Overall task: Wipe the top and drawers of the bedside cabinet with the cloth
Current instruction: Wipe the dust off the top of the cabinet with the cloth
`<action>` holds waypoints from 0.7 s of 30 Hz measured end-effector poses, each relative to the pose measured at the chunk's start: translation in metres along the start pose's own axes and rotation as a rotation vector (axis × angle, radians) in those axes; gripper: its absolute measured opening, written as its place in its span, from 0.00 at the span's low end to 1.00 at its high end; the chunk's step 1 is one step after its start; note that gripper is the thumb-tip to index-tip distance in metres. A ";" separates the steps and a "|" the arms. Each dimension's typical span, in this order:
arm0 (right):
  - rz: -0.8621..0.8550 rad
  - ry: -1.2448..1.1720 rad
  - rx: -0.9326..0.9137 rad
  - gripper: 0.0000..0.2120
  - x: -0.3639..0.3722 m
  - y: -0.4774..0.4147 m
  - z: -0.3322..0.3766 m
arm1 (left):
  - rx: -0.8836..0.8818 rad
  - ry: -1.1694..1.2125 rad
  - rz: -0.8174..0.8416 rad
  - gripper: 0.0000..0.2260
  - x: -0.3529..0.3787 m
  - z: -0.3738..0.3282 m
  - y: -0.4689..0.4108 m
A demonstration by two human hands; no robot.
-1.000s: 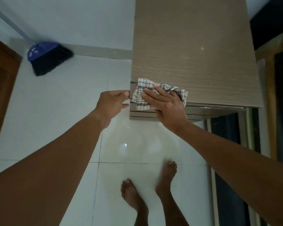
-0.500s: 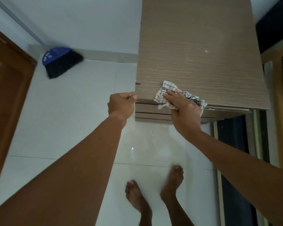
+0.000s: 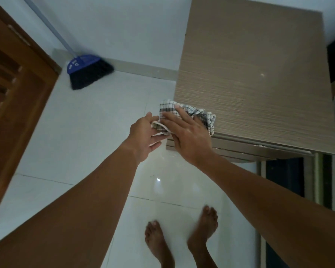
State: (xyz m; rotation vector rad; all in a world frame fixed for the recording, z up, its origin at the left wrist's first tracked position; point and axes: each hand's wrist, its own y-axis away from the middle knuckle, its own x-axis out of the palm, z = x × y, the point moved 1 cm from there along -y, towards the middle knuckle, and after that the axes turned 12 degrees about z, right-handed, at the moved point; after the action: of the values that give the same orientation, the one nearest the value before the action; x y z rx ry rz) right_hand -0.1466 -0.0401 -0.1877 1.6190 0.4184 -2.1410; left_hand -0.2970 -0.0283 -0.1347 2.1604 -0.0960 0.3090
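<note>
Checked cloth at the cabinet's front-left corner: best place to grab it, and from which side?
Probably the loose edge hanging off the corner, taken from the left. The checked cloth overhangs the cabinet there, so fingers can close around it. The right hand lies flat on the rest; the left hand already touches that free edge.
</note>
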 end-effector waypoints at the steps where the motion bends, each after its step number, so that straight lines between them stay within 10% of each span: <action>1: -0.028 0.015 -0.035 0.21 0.004 0.008 -0.003 | 0.016 -0.088 -0.027 0.15 0.002 0.000 0.002; 10: -0.160 -0.154 0.223 0.20 -0.019 0.088 -0.059 | 0.421 -1.103 -0.394 0.17 0.048 0.003 -0.002; 15: -0.545 -0.496 0.634 0.17 -0.051 0.037 -0.059 | 0.550 -1.486 -0.495 0.15 0.065 0.001 -0.012; 21: 0.147 -0.203 0.392 0.23 -0.050 -0.021 -0.089 | 0.495 -1.643 -0.453 0.16 0.082 -0.006 -0.022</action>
State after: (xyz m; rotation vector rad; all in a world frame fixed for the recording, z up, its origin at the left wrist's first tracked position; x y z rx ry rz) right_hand -0.0710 0.0283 -0.1646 1.5443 -0.1906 -2.3446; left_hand -0.2143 -0.0068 -0.1282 2.2252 -0.4561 -1.8748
